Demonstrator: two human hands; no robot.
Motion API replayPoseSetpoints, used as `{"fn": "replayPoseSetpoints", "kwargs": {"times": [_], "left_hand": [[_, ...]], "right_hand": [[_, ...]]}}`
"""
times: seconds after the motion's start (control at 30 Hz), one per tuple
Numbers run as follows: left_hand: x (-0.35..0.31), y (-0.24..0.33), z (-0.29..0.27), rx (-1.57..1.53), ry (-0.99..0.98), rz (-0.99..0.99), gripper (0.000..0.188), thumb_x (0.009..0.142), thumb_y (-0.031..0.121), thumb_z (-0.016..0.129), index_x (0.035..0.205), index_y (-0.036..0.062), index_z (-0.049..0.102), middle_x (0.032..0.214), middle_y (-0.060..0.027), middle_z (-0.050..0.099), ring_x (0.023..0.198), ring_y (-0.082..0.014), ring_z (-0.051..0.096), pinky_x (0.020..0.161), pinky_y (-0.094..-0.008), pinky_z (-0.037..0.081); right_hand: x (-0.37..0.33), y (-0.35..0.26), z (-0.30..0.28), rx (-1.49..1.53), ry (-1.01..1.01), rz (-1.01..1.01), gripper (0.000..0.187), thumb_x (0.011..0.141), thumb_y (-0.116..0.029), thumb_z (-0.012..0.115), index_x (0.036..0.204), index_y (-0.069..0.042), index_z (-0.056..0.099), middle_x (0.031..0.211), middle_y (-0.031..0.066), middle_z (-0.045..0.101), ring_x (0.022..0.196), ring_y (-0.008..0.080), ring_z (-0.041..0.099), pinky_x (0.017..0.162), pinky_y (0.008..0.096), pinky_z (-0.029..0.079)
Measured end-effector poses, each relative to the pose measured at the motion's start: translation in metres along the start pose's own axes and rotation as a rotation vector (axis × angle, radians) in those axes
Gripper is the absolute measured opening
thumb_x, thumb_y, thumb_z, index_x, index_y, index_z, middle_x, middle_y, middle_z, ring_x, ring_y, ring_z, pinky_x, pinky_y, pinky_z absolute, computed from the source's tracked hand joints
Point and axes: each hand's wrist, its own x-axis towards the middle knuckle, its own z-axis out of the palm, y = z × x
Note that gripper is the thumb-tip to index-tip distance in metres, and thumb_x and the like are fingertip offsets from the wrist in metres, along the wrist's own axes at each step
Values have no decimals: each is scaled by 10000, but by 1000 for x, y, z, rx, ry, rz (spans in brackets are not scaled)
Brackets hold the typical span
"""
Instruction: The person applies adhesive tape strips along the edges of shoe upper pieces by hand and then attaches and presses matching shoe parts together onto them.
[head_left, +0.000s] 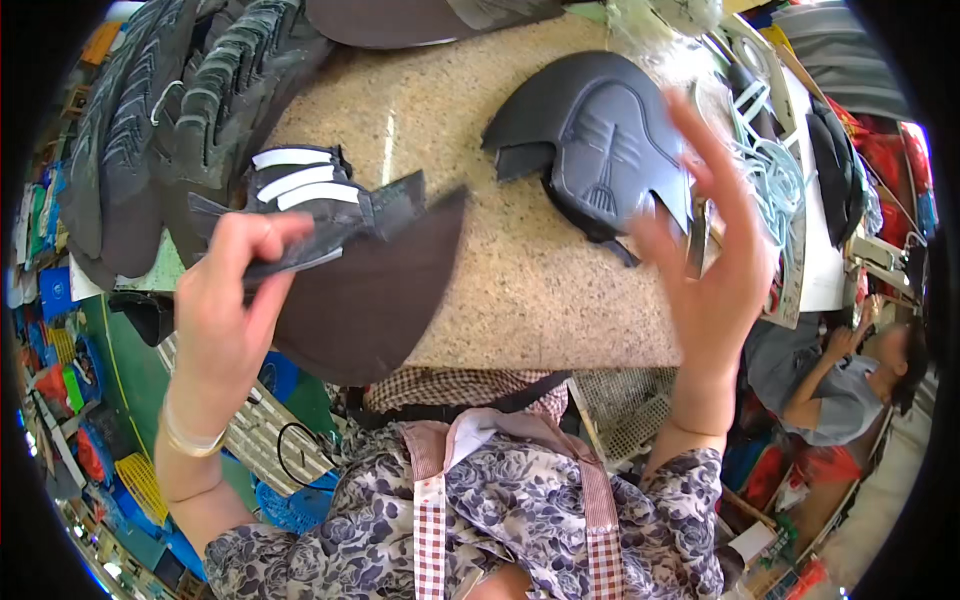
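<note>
My left hand [228, 280] is closed, thumb against fingers, on a dark flat strip [325, 240] at the left of the tabletop. Just beyond it lies a small bundle of black pieces with white bands [308, 178]. Below the strip, a dark sheet with a rounded edge [375, 300] overhangs the near table edge. My right hand [715, 255] is raised at the right with its fingers apart and somewhat blurred, and nothing shows in it. Behind its fingers sits a black moulded pad [610, 140] with raised ribs; whether they touch it, I cannot tell.
Ribbed black pieces [215, 100] are heaped at the far left of the speckled table [520, 300]. Another dark piece [420, 20] lies along the back. Pale cords [775, 180] tangle at the right. A seated person in grey [830, 385] is beyond the table, lower right.
</note>
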Motion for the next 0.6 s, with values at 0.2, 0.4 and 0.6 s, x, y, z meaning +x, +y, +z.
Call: {"fn": "replayPoseSetpoints", "kwargs": {"times": [0.2,0.4,0.6], "left_hand": [[12,46,-13,-641,-653,-123,286,814,7,710,950,12,459,1087,-196,643,1043,-199,637,878,-298,500],[15,31,40,-1060,-1190,-600,557,668,171,885,1059,4,526,1071,-55,550,1020,-70,480,925,-258,419],[34,40,48,-13,-475,361,417,642,148,810,970,-15,611,756,-71,585,673,-232,611,644,-342,500]], "right_hand": [[-23,-42,37,-129,-196,-330,376,718,-411,706,802,-51,636,702,67,605,855,262,632,915,477,485],[-55,-17,23,248,-537,-260,323,607,-304,782,669,-82,555,622,26,543,709,235,614,699,392,561],[-90,-8,17,45,-544,-3,282,647,-293,782,689,-89,592,611,20,554,661,217,590,539,348,487]]}}
